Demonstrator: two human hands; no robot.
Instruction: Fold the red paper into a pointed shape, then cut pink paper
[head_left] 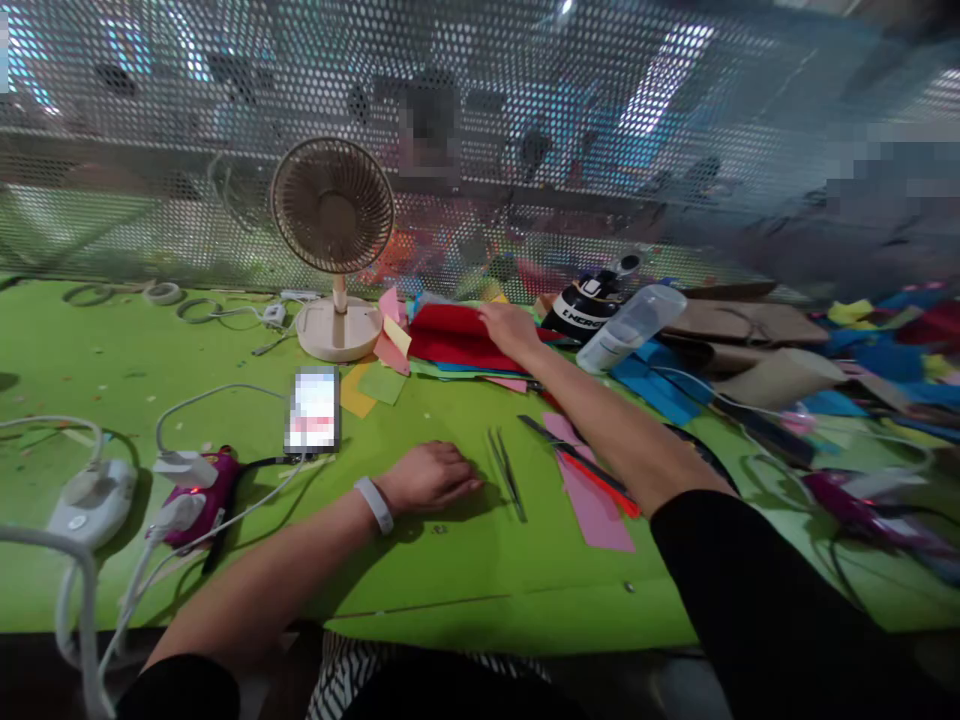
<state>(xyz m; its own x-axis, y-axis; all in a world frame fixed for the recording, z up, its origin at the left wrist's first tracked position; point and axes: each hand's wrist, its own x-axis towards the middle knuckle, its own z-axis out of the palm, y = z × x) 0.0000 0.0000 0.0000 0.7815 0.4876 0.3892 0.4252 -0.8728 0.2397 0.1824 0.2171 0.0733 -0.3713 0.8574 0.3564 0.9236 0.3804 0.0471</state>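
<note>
Sleeve [757, 600] crossing table's [585, 612] front edge, right hand [511, 332] touching red paper [444, 337], fingers bent, left hand [426, 476] resting half-curled, both holds unclear

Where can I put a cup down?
There's bare green table between the left hand and the red sheet, and another patch between the tweezers and the front edge. It's crowded on the right, around the blue paper, and at near left, around white plugs.

Beyond the tweezers [513, 490], the right hand [510, 331] touches red paper [446, 342], and to their left rests the left hand [430, 477].
</note>
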